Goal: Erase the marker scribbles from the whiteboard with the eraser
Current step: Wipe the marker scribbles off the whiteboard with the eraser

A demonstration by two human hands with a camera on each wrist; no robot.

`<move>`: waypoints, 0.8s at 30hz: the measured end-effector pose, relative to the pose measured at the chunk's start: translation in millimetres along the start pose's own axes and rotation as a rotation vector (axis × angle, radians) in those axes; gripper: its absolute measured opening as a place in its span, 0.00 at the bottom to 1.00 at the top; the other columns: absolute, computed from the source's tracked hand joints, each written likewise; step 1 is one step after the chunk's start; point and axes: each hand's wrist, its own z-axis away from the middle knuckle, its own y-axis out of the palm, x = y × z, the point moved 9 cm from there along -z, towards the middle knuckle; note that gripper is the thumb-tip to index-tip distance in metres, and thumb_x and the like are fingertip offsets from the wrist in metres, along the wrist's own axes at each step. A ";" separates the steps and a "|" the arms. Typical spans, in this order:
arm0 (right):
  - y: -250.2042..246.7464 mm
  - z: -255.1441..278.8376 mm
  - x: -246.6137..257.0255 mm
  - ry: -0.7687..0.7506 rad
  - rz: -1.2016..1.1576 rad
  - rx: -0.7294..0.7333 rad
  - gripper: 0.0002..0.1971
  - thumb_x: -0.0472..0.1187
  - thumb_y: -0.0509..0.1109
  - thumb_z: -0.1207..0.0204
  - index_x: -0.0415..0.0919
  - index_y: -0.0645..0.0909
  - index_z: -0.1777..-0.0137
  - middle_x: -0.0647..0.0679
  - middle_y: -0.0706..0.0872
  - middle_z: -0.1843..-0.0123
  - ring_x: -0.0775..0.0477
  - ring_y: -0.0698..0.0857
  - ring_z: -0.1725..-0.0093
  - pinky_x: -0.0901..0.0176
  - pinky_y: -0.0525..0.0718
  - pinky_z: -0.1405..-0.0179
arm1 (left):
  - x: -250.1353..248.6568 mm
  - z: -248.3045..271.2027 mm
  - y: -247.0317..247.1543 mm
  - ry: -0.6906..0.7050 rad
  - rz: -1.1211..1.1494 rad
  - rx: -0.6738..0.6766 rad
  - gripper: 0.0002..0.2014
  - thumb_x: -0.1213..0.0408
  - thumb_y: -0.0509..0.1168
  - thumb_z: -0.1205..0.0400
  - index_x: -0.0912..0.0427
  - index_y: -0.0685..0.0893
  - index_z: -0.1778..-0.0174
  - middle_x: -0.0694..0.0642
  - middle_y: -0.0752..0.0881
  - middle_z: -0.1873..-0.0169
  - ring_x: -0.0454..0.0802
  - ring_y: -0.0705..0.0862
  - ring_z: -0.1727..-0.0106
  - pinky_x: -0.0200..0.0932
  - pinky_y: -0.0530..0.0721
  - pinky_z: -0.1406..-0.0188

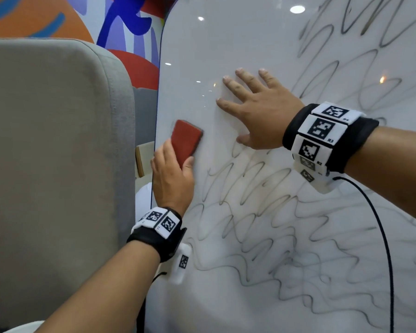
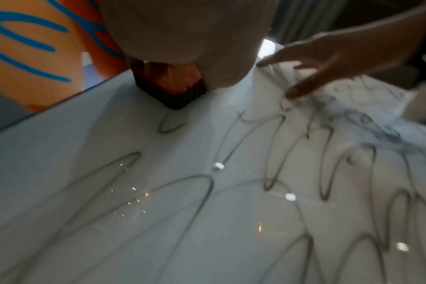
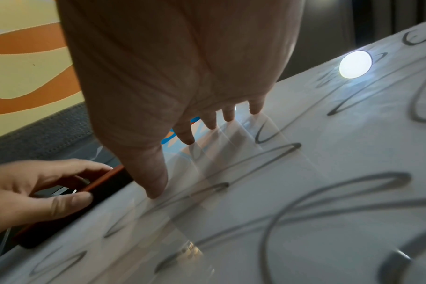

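My left hand (image 1: 172, 174) grips the flat red rectangular eraser (image 1: 186, 141) between thumb and fingers, pressing it onto the glossy white whiteboard (image 1: 250, 32) near its left edge. Right of it my right hand (image 1: 257, 111) lies flat, fingers spread wide, with looping grey marker scribbles (image 1: 262, 231) below and right.

Small printed labels "R3" and "R2" stand beside the square coded markers on the right wristband (image 1: 322, 138), right of centre in the head view. The whiteboard (image 1: 226, 44) scribbles (image 1: 262, 212) spell nothing readable.
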 end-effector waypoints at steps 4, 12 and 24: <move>0.2 -0.6 0.5 -0.005 -0.008 -0.006 0.45 0.61 0.69 0.24 0.51 0.50 0.13 0.40 0.42 0.11 0.36 0.41 0.13 0.31 0.47 0.16 | -16.6 4.7 1.1 0.059 -0.057 -0.012 0.30 0.58 0.65 0.16 0.66 0.67 0.20 0.65 0.73 0.28 0.64 0.73 0.31 0.61 0.76 0.30; 0.3 -0.8 -0.1 0.000 -0.014 -0.002 0.45 0.62 0.69 0.24 0.52 0.50 0.13 0.41 0.42 0.11 0.37 0.41 0.13 0.32 0.46 0.16 | -6.7 -10.3 -4.5 -0.122 0.055 -0.037 0.29 0.54 0.65 0.15 0.65 0.69 0.22 0.63 0.73 0.29 0.61 0.72 0.32 0.57 0.76 0.33; -6.2 -0.6 4.1 0.009 -0.062 0.005 0.46 0.63 0.69 0.26 0.51 0.50 0.14 0.40 0.44 0.11 0.37 0.43 0.13 0.31 0.45 0.16 | -41.5 2.5 -3.6 0.293 -0.098 0.054 0.30 0.60 0.71 0.19 0.60 0.71 0.21 0.58 0.78 0.31 0.58 0.75 0.38 0.55 0.79 0.39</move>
